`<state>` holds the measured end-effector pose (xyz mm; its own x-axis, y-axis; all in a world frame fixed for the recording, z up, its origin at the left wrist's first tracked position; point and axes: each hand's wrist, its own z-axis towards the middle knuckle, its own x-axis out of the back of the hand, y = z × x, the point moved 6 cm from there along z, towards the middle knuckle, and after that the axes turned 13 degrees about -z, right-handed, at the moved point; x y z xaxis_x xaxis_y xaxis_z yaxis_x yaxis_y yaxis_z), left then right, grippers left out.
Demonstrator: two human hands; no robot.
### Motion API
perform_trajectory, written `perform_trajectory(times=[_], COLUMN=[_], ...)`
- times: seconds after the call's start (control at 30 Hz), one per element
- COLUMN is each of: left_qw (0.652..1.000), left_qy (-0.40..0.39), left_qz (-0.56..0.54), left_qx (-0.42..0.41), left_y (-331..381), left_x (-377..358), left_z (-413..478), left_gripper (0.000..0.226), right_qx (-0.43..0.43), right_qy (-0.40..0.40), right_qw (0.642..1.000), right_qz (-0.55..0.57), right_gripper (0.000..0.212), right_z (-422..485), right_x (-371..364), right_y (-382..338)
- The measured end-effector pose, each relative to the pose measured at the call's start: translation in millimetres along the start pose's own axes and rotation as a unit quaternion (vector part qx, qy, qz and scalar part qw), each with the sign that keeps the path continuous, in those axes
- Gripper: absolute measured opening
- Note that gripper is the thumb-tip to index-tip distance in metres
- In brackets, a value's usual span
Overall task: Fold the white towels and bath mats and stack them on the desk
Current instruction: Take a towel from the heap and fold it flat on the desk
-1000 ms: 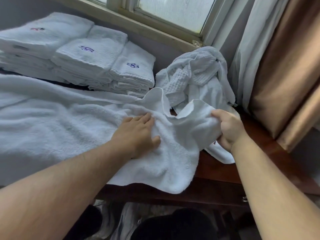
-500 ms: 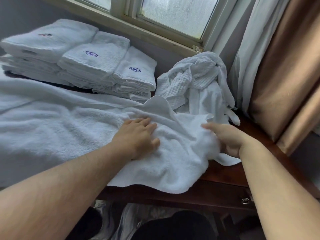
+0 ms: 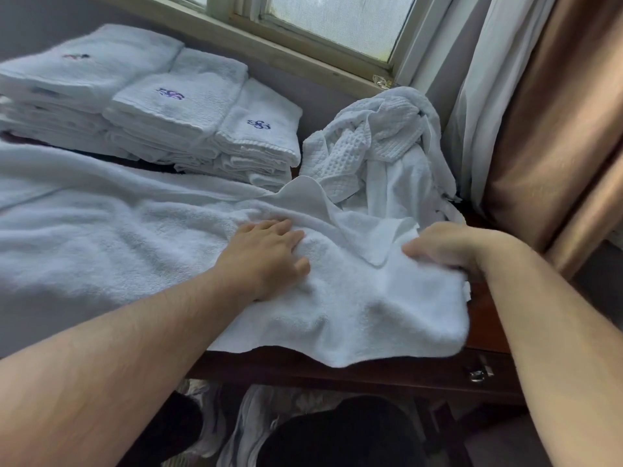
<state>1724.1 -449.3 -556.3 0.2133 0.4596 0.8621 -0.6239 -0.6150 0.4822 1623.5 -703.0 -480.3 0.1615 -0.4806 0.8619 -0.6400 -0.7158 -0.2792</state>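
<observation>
Item, large towel (image 3: 101,247): spread open across the desk (image 3: 485,318), front edge overhanging. It is not yet folded, and I judge it the piece in hand.
Item, folded stacks (image 3: 168,106): three monogrammed piles at back left, under the window. I count these done.
Item, unfolded heap (image 3: 381,153): waffle and terry pieces crumpled at back right, left to do.
Item, left hand (image 3: 266,254): flat on the large towel, fingers straight and close together.
Item, right hand (image 3: 448,246): blurred, fingers curled into the towel's right end.

Pressing flat on the spread towel (image 3: 101,244) with left hand (image 3: 266,254), gripping its bunched end with right hand (image 3: 448,247); folded stacks (image 3: 188,106) behind.
</observation>
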Motion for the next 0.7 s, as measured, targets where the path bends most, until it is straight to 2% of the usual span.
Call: perform_trajectory(times=[0.07, 0.1, 0.2, 0.23, 0.3, 0.37, 0.4, 0.47, 0.53, 0.6, 0.67, 0.7], left_qw=[1.000, 1.000, 0.999, 0.999, 0.999, 0.998, 0.996, 0.990, 0.990, 0.993, 0.993, 0.993], left_qy=[-0.003, -0.007, -0.022, -0.029, -0.034, -0.002, 0.028, 0.072, 0.057, 0.005, -0.041, -0.052], left_qz=[0.004, 0.006, 0.024, 0.032, 0.035, 0.006, -0.015, -0.026, -0.006, 0.009, 0.017, 0.017], left_qx=[0.003, 0.003, -0.001, -0.003, -0.017, -0.057, -0.084, -0.120, -0.129, -0.115, -0.107, -0.105], left_y=[-1, -1, -1, -2, -1, 4, 8, 14, 14, 6, 0, -1], left_x=[-1, -2, -5, -5, -5, 0, 5, 14, 12, 4, 0, 1], left_z=[1, 2, 2, 2, -2, -9, -13, -21, -25, -29, -32, -31], left_gripper=[0.064, 0.065, 0.068, 0.068, 0.068, 0.063, 0.059, 0.057, 0.060, 0.065, 0.065, 0.064], right_qx=[-0.049, -0.061, -0.072, -0.039, 0.075, 0.145, 0.151, 0.133, 0.090, 0.064, 0.068, 0.078], right_qy=[0.012, 0.034, 0.131, 0.166, 0.183, 0.173, 0.183, 0.224, 0.277, 0.306, 0.311, 0.314], right_qw=[0.973, 0.956, 0.941, 0.942, 0.940, 0.922, 0.917, 0.917, 0.895, 0.877, 0.898, 0.922], right_qz=[-0.227, -0.286, -0.303, -0.290, -0.278, -0.315, -0.322, -0.301, -0.337, -0.364, -0.303, -0.215], right_gripper=[0.014, 0.018, 0.040, 0.055, 0.089, 0.102, 0.097, 0.070, 0.048, 0.040, 0.037, 0.031], right_z=[-4, -4, -3, -1, 5, 9, 13, 20, 19, 19, 19, 20], right_x=[5, 7, 11, 7, -11, -32, -38, -42, -49, -55, -50, -43], right_y=[3, 1, -7, -13, -29, -40, -42, -42, -43, -46, -51, -51])
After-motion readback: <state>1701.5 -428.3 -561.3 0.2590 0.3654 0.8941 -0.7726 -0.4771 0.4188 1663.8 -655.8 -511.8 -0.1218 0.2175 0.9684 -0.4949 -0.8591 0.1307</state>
